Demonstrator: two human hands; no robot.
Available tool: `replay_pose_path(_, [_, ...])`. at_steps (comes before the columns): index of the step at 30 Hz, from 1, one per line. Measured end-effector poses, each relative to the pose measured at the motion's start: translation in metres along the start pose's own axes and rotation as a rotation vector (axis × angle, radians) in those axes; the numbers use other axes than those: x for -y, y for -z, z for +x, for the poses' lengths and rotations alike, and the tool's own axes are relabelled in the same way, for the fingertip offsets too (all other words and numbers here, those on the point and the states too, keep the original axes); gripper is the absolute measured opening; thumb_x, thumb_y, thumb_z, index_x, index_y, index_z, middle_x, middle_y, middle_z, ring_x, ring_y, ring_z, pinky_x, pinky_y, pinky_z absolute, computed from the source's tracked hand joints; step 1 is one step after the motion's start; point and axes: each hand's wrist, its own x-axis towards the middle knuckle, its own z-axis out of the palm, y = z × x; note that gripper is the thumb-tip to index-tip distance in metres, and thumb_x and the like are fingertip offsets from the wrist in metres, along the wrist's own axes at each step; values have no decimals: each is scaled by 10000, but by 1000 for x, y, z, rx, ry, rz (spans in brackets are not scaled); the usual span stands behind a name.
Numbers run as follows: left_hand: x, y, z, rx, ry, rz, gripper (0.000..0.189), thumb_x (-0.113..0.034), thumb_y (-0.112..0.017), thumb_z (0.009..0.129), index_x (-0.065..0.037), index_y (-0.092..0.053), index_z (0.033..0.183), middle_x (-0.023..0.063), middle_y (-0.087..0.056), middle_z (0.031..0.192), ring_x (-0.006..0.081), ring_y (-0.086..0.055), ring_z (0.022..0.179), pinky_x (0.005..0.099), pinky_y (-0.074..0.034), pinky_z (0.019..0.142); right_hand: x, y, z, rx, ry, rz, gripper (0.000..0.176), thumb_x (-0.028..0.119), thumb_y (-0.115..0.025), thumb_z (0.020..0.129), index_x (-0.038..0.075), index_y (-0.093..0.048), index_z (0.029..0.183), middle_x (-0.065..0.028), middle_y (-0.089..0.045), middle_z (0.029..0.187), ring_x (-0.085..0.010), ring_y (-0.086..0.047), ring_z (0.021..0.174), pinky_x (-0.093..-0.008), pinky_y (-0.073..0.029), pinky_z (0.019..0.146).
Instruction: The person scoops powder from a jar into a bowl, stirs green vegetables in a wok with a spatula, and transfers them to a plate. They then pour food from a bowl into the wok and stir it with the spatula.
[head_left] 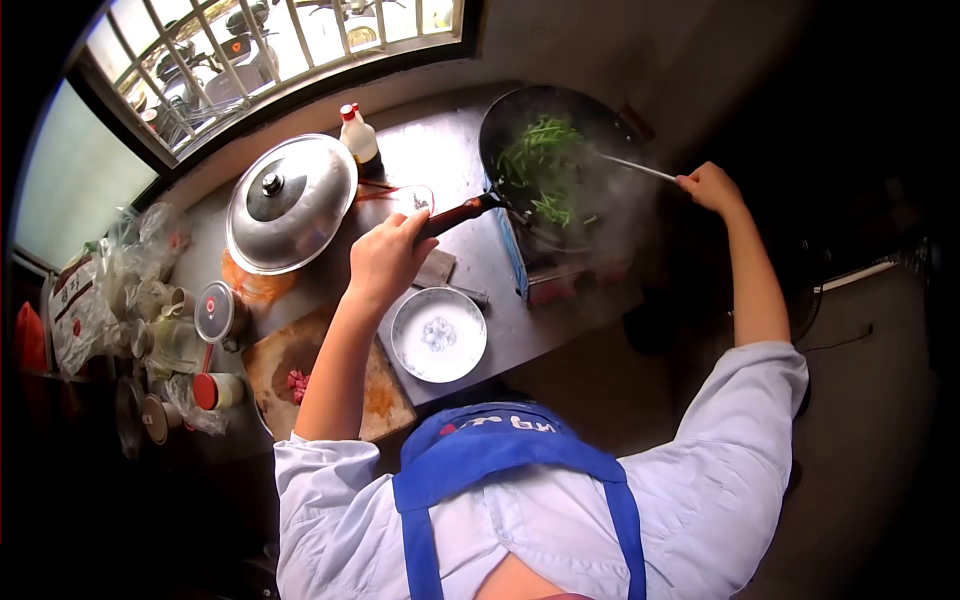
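My left hand (388, 258) is wrapped round the dark handle (462, 213) of a black wok (507, 115) on a stove. Cut green vegetables (545, 150) lie in the wok, and steam rises over them. On the wok's right side my right hand (709, 188) grips the end of a thin metal utensil (636, 166). Its shaft reaches into the wok, where its head is hidden among greens and steam. A white plate with a blue flower pattern (438, 336) stands on the counter below the handle.
A large metal lid (300, 215) rests on the counter (410, 140) near bottles (360, 138) under the barred window. Some red meat (297, 384) sits on a wooden cutting board (382, 400). Jars (218, 390) and plastic bags (150, 240) crowd the left end.
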Motion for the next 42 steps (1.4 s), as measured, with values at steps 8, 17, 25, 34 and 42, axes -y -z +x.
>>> replay_pose_path(8, [2, -2, -1, -25, -16, -28, 370, -333, -705, 864, -133, -659, 1172, 60, -672, 920, 257, -685, 791, 355, -535, 665, 68, -6, -160, -150, 452, -88, 371, 138, -627, 894, 28, -575, 1245, -193, -653, 886, -373, -649, 797, -459, -533, 728])
replay_pose_path(17, [4, -7, -2, -76, -33, -15, 380, -320, -729, 822, -157, -659, 1157, 48, -656, 870, 249, -678, 783, 371, -529, 644, 108, -65, -170, -246, 476, -493, 376, 45, -582, 856, -36, -563, 1223, -139, -652, 816, -253, -686, 638, -346, -570, 555])
replay_pose_path(25, [-1, -13, -12, -314, -46, 40, 575, -282, -784, 764, -171, -587, 1293, 111, -578, 1242, 301, -537, 1163, 425, -443, 953, 107, -83, -189, -242, 380, -418, 342, 45, -553, 879, -36, -577, 1211, -162, -660, 832, -309, -699, 707, -378, -579, 614])
replay_pose_path(34, [-28, 10, -97, -486, 97, -176, 450, -208, -763, 791, -98, -661, 1215, 133, -592, 1274, 325, -535, 1197, 421, -407, 1022, 34, -112, -145, 7, -257, 611, 491, 342, -399, 1011, -14, -697, 851, -85, -685, 712, -112, -604, 573, -257, -463, 520])
replay_pose_path(42, [-36, -11, -173, -385, 211, -292, 391, -188, -757, 775, -106, -683, 1151, 93, -621, 1224, 297, -570, 1140, 405, -427, 981, 65, -260, -119, 151, 182, -483, 482, 430, -405, 989, 33, -679, 979, -216, -701, 969, -399, -678, 909, -501, -534, 811])
